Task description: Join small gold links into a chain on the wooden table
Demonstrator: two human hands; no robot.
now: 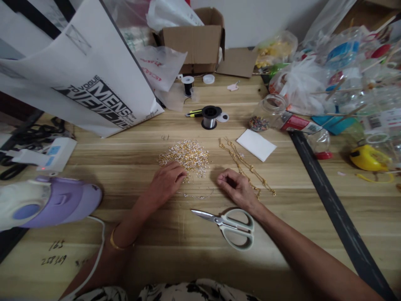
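My left hand (171,177) meets the beads (188,152); my right hand (236,186) hovers opposite. Both grips look narrow; I can't tell what they hold. The silver chain (200,197) lies between, toward the bench's (175,259) near edge, wanting a light touch.

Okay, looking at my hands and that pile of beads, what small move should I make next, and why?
I'd probably bring the right hand to the near end of the thin chain, since that end lies free close by, while the left hand is at the bead pile.
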